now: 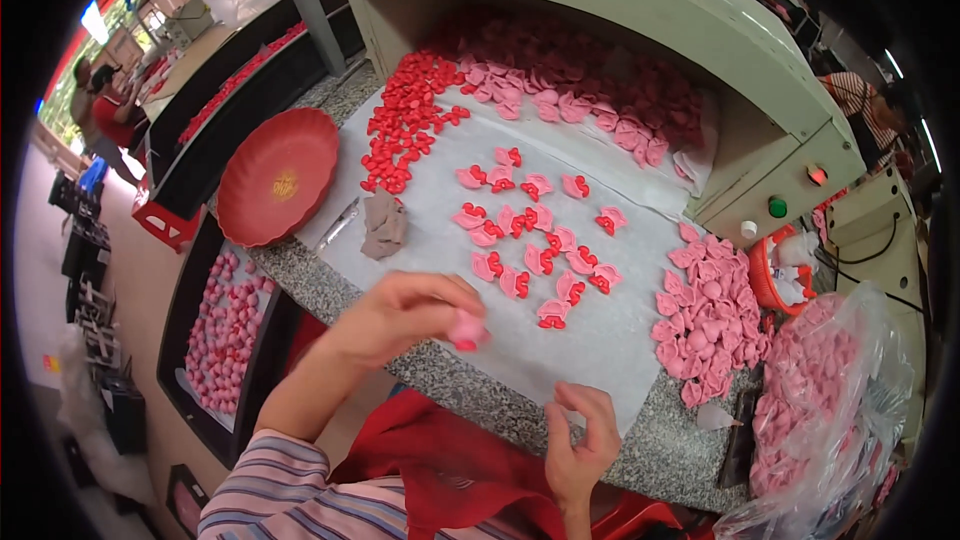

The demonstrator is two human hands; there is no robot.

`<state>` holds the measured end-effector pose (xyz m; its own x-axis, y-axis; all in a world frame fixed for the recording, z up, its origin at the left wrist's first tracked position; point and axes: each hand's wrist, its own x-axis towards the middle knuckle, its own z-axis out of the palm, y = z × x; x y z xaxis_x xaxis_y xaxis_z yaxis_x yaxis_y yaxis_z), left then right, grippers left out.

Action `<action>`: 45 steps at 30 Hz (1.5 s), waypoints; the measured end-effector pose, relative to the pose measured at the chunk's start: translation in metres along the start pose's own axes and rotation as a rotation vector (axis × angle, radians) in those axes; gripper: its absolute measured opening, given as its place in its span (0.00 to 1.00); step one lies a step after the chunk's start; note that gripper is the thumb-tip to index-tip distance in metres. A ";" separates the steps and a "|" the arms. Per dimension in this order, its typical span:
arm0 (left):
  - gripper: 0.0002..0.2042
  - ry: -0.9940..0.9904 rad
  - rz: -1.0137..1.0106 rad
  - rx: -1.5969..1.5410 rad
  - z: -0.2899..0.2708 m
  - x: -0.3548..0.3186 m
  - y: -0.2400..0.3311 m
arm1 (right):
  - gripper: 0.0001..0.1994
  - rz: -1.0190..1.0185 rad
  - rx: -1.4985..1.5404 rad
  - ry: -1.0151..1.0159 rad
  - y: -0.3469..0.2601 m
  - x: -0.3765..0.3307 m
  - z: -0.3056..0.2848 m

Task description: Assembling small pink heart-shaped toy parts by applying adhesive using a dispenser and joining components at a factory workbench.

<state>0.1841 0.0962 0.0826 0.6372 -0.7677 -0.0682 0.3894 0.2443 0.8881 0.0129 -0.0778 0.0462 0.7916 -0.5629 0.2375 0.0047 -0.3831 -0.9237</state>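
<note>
Pinching one pink piece, left hand grip; right hand grip narrow, holding nothing; one red plate.

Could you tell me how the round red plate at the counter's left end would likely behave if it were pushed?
The red plate looks rigid and shallow, so it would probably slide rather than bend. It sits tilted, overhanging the speckled counter edge, so a push might tip it off. Its glossy surface suggests it is slippery.

Plate left of paper sheet
</note>
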 end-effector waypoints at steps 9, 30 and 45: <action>0.13 -0.105 -0.255 -0.206 0.021 0.003 -0.026 | 0.15 -0.176 0.032 -0.023 -0.023 0.007 0.022; 0.11 1.203 0.547 1.479 -0.145 0.004 0.049 | 0.10 -0.226 -0.077 -0.025 -0.004 -0.006 0.023; 0.05 0.469 0.388 1.374 0.039 0.068 -0.079 | 0.24 0.218 -0.203 0.868 0.076 0.001 -0.107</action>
<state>0.1705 0.0016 0.0260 0.8044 -0.4685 0.3653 -0.5894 -0.5523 0.5896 -0.0512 -0.1858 0.0084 0.0256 -0.9589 0.2826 -0.2632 -0.2792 -0.9235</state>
